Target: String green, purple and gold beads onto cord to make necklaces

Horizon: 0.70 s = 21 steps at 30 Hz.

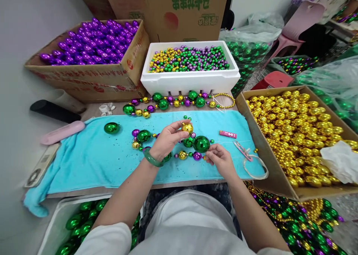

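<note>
Between the thumb and fingers of my left hand [170, 137] is a gold bead [187, 128], held above the towel. My right hand [220, 159] is pinched beside a large green bead [201, 144]; the small thing at its fingertips, perhaps the thread, is hard to make out. A partly strung garland of green, purple and gold beads lies under and around my left hand, with a purple bead [197, 156] near my right fingertips. Thin white thread runs right across the turquoise towel [103, 161]. A loose green bead [112, 128] rests at the left.
Behind the towel lies a finished-looking bead string [163, 104], before a white foam box [190, 78] of small beads. Cartons hold purple beads [92, 42] and gold beads [291, 132]. Small pink scissors [242, 150], a red lighter-like item [228, 134] and a thread coil [256, 176] lie right.
</note>
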Available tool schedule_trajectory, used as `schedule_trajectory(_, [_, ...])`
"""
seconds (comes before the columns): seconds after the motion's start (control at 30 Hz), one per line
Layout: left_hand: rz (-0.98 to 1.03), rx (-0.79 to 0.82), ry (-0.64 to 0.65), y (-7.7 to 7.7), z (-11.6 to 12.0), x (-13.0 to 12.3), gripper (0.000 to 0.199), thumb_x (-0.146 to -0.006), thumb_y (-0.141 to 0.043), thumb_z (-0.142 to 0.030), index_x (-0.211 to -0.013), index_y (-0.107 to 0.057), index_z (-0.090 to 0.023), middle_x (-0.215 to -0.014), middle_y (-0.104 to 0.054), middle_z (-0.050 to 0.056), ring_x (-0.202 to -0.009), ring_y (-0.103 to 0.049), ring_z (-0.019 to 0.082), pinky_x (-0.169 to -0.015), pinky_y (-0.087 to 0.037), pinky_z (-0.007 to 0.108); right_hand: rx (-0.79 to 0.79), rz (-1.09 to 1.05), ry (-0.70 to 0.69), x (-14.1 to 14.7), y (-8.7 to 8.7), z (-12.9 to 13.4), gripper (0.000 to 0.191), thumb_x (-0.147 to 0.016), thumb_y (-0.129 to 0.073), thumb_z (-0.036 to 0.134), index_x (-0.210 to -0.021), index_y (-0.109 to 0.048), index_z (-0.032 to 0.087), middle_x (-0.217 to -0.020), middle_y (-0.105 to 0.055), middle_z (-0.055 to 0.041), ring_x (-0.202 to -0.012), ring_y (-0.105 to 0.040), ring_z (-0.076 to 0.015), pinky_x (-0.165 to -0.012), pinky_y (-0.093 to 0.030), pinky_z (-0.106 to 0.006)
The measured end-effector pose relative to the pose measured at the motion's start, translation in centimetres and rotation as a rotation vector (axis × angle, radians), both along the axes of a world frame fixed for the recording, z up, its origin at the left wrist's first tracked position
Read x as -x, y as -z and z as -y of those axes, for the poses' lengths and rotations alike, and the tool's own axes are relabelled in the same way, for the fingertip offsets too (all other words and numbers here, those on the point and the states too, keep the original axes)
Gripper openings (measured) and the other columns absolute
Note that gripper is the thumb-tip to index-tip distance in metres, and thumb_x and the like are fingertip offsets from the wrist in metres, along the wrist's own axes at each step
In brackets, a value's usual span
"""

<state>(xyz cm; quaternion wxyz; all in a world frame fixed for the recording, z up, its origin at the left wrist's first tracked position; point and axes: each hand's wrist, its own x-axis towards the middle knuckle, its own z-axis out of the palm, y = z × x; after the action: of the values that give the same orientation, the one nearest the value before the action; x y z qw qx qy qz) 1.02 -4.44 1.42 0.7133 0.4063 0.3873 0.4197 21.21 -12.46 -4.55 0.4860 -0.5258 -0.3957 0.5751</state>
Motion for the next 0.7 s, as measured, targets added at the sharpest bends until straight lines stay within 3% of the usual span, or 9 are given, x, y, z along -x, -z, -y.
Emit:
schedule_trajectory(0.13, [0.01, -0.022, -0.054, 0.4, -0.1, -1.0, 0.039, -0.076, -0.073, -0.048, -0.099, -0.075, -0.017, -0.11, -0.071, 0.011, -0.093, -0.065, 0.02, -0.08, -0.052, 0.032, 0.004, -0.069, -0.038, -0.7, 0.6, 0.0, 0.037, -0.067, -0.077, 0.043, -0.085, -0.053, 0.021, -0.057, -0.061, 0.0032, -0.05, -0.054, -0.012, -0.045, -0.04, -0.022])
schedule_trajectory(0.23, [-0.079, -0.132, -0.071, 0.4, -0.2, -2.1, 0.036, -0.079, -0.07, -0.049, -0.096, -0.076, -0.018, -0.112, -0.072, 0.011, -0.1, -0.064, 0.021, -0.085, -0.05, 0.033, 0.041, -0.003, -0.118, -1.8, 1.0, 0.0, 0.036, -0.067, -0.076, 0.044, -0.084, -0.055, 0.02, -0.063, -0.064, 0.0012, -0.054, -0.056, -0.013, -0.047, -0.041, -0.023])
schedule_trajectory(0.37, [-0.205, -0.313, 0.009, -0.4, -0.1, -3.9, 0.033, -0.085, -0.063, -0.047, -0.1, -0.075, -0.021, -0.113, -0.072, 0.009, -0.103, -0.065, 0.022, -0.093, -0.048, 0.038, 0.012, 0.319, -0.208, -4.0, 0.8, 0.0, 0.026, -0.072, -0.071, 0.04, -0.084, -0.064, 0.019, -0.078, -0.069, -0.0029, -0.069, -0.061, -0.0158, -0.062, -0.047, -0.028])
schedule_trajectory(0.47, [-0.273, -0.449, 0.042, -1.5, -0.1, -5.2, 0.027, -0.087, -0.062, -0.043, -0.095, -0.076, -0.021, -0.109, -0.073, 0.007, -0.105, -0.064, 0.021, -0.096, -0.047, 0.038, -0.066, 0.561, -0.087, -5.4, -0.5, -0.1, 0.018, -0.075, -0.067, 0.032, -0.088, -0.069, 0.019, -0.089, -0.072, -0.004, -0.074, -0.06, -0.0164, -0.071, -0.047, -0.032])
schedule_trajectory(0.57, [-0.296, -0.549, 0.053, -2.6, -0.1, -6.3, 0.024, -0.089, -0.06, -0.037, -0.087, -0.076, -0.02, -0.105, -0.073, 0.007, -0.105, -0.064, 0.019, -0.097, -0.047, 0.037, -0.193, 0.493, 0.057, -5.7, -2.2, -0.4, 0.021, -0.079, -0.064, 0.032, -0.095, -0.068, 0.019, -0.102, -0.072, -0.0065, -0.072, -0.059, -0.0149, -0.064, -0.047, -0.03])
schedule_trajectory(0.63, [-0.29, -0.596, 0.063, -3.3, 0.0, -6.9, 0.023, -0.09, -0.059, -0.035, -0.084, -0.076, -0.02, -0.103, -0.073, 0.006, -0.103, -0.065, 0.018, -0.097, -0.047, 0.036, -0.27, 0.385, 0.047, -5.3, -3.1, -0.7, 0.025, -0.08, -0.066, 0.034, -0.1, -0.068, 0.02, -0.108, -0.071, -0.0072, -0.073, -0.06, -0.0144, -0.062, -0.047, -0.028])
schedule_trajectory(0.7, [-0.268, -0.626, 0.069, -3.9, 0.1, -7.4, 0.024, -0.091, -0.058, -0.035, -0.084, -0.075, -0.02, -0.101, -0.074, 0.006, -0.102, -0.065, 0.018, -0.096, -0.047, 0.035, -0.295, 0.331, -0.014, -4.7, -3.6, -1.0, 0.025, -0.079, -0.068, 0.035, -0.1, -0.069, 0.021, -0.101, -0.072, -0.0059, -0.07, -0.06, -0.0137, -0.061, -0.048, -0.028])
